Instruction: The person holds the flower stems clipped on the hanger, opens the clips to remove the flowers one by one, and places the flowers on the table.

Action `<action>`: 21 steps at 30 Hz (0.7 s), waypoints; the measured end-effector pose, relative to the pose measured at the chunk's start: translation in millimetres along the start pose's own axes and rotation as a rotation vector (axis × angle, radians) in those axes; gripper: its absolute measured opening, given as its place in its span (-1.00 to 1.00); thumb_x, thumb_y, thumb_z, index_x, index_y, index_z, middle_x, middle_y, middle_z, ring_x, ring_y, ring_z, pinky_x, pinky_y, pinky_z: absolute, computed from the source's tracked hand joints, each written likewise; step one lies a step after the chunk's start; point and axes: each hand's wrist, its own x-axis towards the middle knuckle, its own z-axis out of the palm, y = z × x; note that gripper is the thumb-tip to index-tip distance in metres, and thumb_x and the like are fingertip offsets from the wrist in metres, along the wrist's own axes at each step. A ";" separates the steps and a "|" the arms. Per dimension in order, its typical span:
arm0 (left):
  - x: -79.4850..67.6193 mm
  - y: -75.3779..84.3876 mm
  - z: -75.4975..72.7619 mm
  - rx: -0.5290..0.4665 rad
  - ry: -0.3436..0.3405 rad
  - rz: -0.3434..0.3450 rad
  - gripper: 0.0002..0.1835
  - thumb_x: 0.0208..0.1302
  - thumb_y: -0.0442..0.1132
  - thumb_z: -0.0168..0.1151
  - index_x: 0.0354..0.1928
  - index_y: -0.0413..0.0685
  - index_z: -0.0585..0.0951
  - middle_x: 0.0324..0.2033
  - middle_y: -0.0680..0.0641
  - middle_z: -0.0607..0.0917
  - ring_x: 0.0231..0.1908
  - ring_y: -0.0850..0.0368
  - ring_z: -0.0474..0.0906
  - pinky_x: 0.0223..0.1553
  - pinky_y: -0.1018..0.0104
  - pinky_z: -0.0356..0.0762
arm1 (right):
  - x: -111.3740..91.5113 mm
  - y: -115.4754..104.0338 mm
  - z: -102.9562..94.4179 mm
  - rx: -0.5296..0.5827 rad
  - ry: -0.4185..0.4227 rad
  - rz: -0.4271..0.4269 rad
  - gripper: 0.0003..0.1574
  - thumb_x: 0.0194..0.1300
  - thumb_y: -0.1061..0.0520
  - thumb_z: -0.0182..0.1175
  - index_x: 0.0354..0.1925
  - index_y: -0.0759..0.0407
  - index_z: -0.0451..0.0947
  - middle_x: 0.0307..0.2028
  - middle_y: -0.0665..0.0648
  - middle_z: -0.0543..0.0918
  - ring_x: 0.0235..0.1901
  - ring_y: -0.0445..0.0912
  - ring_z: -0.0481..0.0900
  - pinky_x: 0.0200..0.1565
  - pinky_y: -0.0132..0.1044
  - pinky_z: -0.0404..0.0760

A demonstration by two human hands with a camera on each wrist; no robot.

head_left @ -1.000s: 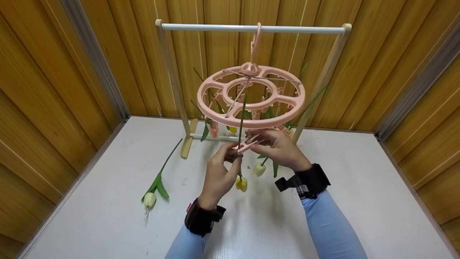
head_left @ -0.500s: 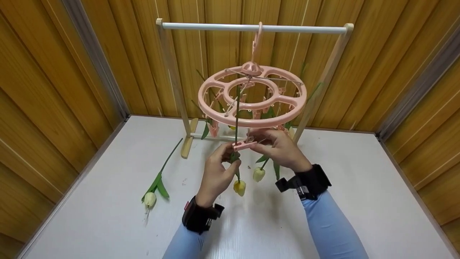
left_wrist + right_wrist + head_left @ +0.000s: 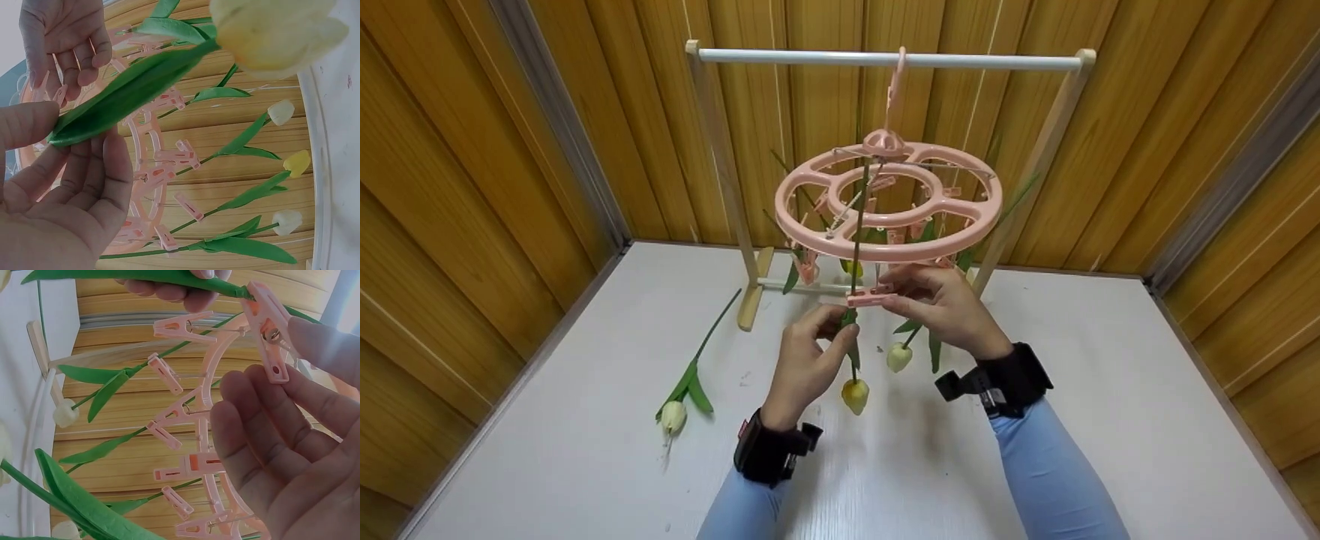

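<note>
My left hand (image 3: 806,360) pinches a yellow tulip (image 3: 855,396) by its green leaves near the stem, flower hanging down. In the left wrist view the leaf (image 3: 121,93) lies between thumb and fingers. My right hand (image 3: 949,307) holds a pink clothespin (image 3: 870,299) by its handle end, thumb on one side and fingers on the other. The clothespin's tip is at the tulip stem just above the leaves, as the right wrist view shows the clothespin (image 3: 269,337) across it. The stem rises in front of the round pink hanger (image 3: 930,250).
The hanger hooks over the white bar (image 3: 780,56) of a wooden stand. Several tulips hang upside down from its other clothespins, among them a white tulip (image 3: 898,357) beside my right hand. Another white tulip (image 3: 673,417) lies on the white table (image 3: 585,450) at left.
The clothespin has swung from tilted to nearly level, and its handle ends look less spread. My left hand and the tulip have moved slightly left and down; my right hand stays nearly in place.
</note>
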 end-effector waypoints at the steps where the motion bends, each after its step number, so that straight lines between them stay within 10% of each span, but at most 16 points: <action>1: -0.1 0.0 -0.3 0.001 0.000 -0.002 -0.88 0.40 -0.35 0.32 -0.09 -0.20 0.71 -0.26 -0.08 0.71 -0.30 0.10 0.64 -0.21 0.24 0.64 | -0.1 0.5 0.0 0.000 0.002 -0.003 -0.73 0.35 0.27 0.36 0.02 0.29 0.71 -0.10 0.20 0.76 -0.24 -0.07 0.70 -0.18 -0.33 0.69; 21: -0.6 0.0 -0.4 0.023 0.041 0.031 -0.96 0.34 -0.40 0.36 -0.21 -0.20 0.74 -0.33 -0.06 0.73 -0.33 0.09 0.63 -0.25 0.29 0.62 | -4.8 2.8 -4.0 -0.029 -0.041 0.068 -0.65 0.42 0.26 0.29 0.13 0.36 0.65 -0.03 0.26 0.76 -0.15 0.02 0.74 -0.13 -0.35 0.69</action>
